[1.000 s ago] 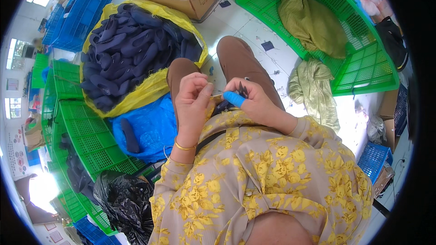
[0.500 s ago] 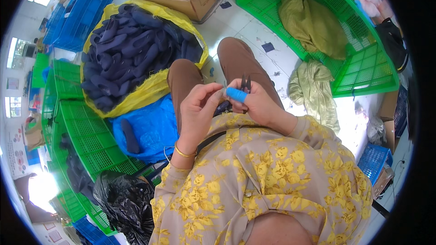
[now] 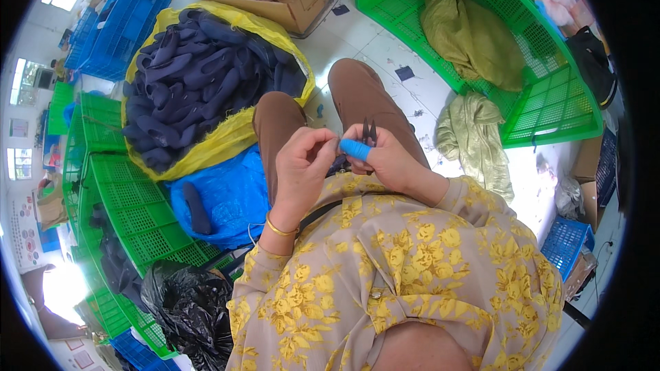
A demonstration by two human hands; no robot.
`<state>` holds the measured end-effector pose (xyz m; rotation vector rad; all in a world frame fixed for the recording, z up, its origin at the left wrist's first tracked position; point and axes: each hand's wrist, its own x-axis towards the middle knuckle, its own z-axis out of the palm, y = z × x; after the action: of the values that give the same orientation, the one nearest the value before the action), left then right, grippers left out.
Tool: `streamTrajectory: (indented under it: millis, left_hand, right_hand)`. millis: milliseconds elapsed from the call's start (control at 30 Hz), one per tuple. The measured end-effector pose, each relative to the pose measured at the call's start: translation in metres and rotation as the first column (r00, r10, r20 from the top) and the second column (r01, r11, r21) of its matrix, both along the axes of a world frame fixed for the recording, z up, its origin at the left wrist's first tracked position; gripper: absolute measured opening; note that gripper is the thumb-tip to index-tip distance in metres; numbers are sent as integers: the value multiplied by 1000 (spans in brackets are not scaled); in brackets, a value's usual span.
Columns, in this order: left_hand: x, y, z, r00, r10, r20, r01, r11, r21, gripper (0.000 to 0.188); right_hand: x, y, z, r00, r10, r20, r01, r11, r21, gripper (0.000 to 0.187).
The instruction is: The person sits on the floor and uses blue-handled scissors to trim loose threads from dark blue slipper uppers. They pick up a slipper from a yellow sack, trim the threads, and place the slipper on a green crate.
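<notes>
Above my lap, my left hand (image 3: 306, 158) has thumb and forefinger pressed together in a pinch, and whatever lies in it is too small to make out. Close beside it, my right hand (image 3: 385, 158) is closed around black thread snips (image 3: 370, 132), the two points sticking up past the fingers. Blue tape (image 3: 355, 149) wraps a digit of that hand and its tip almost meets the left fingertips. A dark piece (image 3: 339, 163) shows partly beneath the hands, mostly hidden by them.
A yellow sack (image 3: 302, 62) of dark blue slipper-shaped pieces (image 3: 206, 69) stands front left. Beside my left leg lies a blue plastic bag (image 3: 237, 196) with one such piece (image 3: 196, 207) on it. Green crates (image 3: 137, 199) line the left; another green crate (image 3: 560, 106) holds olive cloth (image 3: 471, 38).
My fingertips have shifted slightly closer together, and the snips have tilted a little. My right hand still holds the snips.
</notes>
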<state>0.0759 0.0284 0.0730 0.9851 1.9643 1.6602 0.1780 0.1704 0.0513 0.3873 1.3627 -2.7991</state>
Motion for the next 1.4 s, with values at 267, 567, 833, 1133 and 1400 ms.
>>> streamTrajectory:
  millis: [267,567,833,1133,1400]
  left_hand:
    - [-26,-6,-2,556,-164,815,-207,922,327,10]
    - [4,20,-4,927,-85,366,99,995,-18,5]
    - [13,27,12,852,-177,492,200,980,6,3]
    - [12,33,41,491,-426,760,148,900,409,7]
    - [14,59,48,870,-317,377,281,948,147,4]
  right_hand:
    - [8,2,8,992,-83,94,69,988,141,8]
    - [23,17,15,994,-60,96,33,965,261,14]
    - [36,27,32,997,-77,-24,74,750,657,16]
    - [33,25,68,913,-156,-377,369,712,598,15]
    - [28,78,139,746,-265,-611,663,373,649,11]
